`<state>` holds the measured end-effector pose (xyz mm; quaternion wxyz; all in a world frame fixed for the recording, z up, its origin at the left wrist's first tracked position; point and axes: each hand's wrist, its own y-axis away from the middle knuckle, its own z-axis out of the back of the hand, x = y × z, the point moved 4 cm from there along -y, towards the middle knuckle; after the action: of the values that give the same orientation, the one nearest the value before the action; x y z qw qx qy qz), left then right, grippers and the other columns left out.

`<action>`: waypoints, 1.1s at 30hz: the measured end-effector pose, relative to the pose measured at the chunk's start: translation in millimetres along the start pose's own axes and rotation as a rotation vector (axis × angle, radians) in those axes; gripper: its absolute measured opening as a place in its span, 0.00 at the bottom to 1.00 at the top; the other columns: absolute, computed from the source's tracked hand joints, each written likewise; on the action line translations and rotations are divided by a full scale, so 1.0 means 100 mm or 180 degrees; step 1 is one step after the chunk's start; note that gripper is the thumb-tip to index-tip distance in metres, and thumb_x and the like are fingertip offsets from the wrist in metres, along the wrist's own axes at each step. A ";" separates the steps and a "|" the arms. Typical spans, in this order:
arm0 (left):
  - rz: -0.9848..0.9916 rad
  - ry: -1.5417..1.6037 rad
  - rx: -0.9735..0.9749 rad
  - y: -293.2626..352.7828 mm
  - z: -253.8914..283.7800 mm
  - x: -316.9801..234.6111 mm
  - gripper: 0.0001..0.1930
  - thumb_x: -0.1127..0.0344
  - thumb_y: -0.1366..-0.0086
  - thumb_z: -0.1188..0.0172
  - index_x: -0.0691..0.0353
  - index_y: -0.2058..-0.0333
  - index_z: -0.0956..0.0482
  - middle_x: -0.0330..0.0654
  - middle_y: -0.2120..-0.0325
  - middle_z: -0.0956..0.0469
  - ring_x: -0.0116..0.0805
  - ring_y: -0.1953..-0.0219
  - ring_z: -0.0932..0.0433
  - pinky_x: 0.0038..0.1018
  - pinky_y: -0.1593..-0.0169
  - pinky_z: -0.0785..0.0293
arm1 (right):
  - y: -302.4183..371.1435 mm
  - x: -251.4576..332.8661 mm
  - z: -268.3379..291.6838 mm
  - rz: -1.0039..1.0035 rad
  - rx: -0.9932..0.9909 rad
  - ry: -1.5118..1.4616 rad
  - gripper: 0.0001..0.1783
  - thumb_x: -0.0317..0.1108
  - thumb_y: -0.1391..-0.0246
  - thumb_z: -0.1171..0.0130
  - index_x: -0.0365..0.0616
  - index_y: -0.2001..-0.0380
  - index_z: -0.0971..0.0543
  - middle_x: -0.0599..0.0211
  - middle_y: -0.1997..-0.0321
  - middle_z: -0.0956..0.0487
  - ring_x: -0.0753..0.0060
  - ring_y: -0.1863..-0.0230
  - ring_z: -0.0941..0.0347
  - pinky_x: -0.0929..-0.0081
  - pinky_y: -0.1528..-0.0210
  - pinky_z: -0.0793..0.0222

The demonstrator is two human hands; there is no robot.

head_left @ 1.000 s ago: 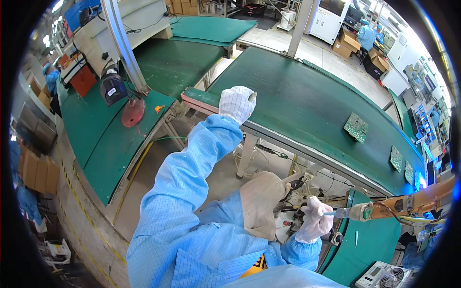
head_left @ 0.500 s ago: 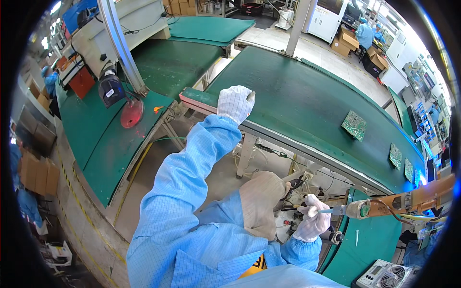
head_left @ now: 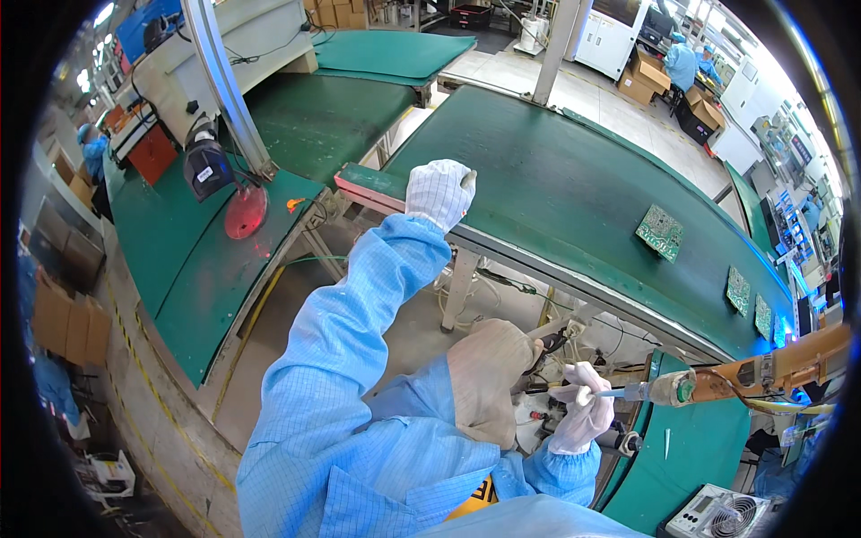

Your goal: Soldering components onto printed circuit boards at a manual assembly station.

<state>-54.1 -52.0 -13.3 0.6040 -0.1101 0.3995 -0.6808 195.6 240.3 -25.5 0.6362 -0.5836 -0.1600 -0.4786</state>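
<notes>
My left hand point(head_left: 439, 194), in a white gridded glove, rests as a fist on the near edge of the green conveyor belt point(head_left: 538, 202). Nothing shows in its curled fingers. Lower right, my gloved right hand point(head_left: 581, 421) is closed at the thin light-blue nozzle tip point(head_left: 613, 393). White material or a gloved fingertip covers the very end, and I cannot tell which. This nozzle sits on a thick brown wrapped tube point(head_left: 717, 384) that comes in from the right. Several green circuit boards lie on the belt, the closest being this board point(head_left: 660, 233).
A black lamp-like device point(head_left: 208, 166) casts red light on the green table at left. Below my right hand, a green bench point(head_left: 700, 457) carries a small white pointed piece point(head_left: 666, 443) and a grey box with a fan point(head_left: 717, 513). Cables hang under the conveyor. Other people work far off.
My right hand and the nozzle have shifted very slightly, the hand a little leftward. The circuit boards sit slightly farther left on the belt. My left hand has stayed put.
</notes>
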 end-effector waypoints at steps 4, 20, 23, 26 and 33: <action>-0.0039 -0.0035 -0.0021 0.01 0.00 0.00 0.07 0.60 0.43 0.38 0.56 0.75 0.18 0.42 0.75 0.19 0.43 0.70 0.20 0.37 0.63 0.24 | 0.00 -0.01 0.00 -0.0138 -0.0357 -0.0356 0.17 0.39 0.33 0.56 0.36 0.57 0.24 0.54 0.65 0.22 0.69 0.73 0.23 0.83 0.78 0.29; -0.0020 -0.0142 0.0032 0.01 -0.03 -0.01 0.08 0.59 0.43 0.39 0.56 0.74 0.18 0.42 0.74 0.19 0.42 0.69 0.20 0.37 0.62 0.25 | -0.09 0.20 0.15 -0.0140 0.0556 0.0282 0.10 0.32 0.42 0.46 0.42 0.76 0.24 0.66 0.81 0.23 0.76 0.82 0.27 0.79 0.77 0.32; -0.0018 -0.0174 0.0025 0.01 -0.02 -0.01 0.08 0.59 0.42 0.39 0.56 0.74 0.17 0.42 0.73 0.18 0.42 0.69 0.20 0.37 0.62 0.25 | -0.04 0.12 0.21 0.0886 0.0426 0.0828 0.11 0.37 0.42 0.43 0.42 0.74 0.24 0.65 0.80 0.23 0.74 0.85 0.28 0.78 0.78 0.32; -0.0030 -0.0156 0.0006 0.01 -0.03 -0.01 0.08 0.59 0.43 0.39 0.56 0.74 0.17 0.42 0.74 0.19 0.42 0.69 0.20 0.37 0.62 0.25 | 0.07 -0.15 0.22 -0.0626 0.0787 -0.2723 0.16 0.43 0.41 0.43 0.41 0.73 0.25 0.64 0.82 0.24 0.69 0.89 0.30 0.76 0.85 0.35; -0.0035 -0.0190 -0.0027 0.00 -0.06 -0.01 0.08 0.59 0.43 0.38 0.56 0.74 0.17 0.42 0.74 0.19 0.43 0.69 0.20 0.37 0.62 0.25 | 0.13 -0.35 0.23 -0.0737 0.1443 -0.5211 0.19 0.45 0.39 0.47 0.36 0.68 0.25 0.55 0.82 0.22 0.63 0.95 0.31 0.76 0.98 0.43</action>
<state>-57.1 -48.4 -16.7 0.6114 -0.1351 0.3836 -0.6788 196.8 273.4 -53.5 0.3687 -0.5840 -0.7193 0.0750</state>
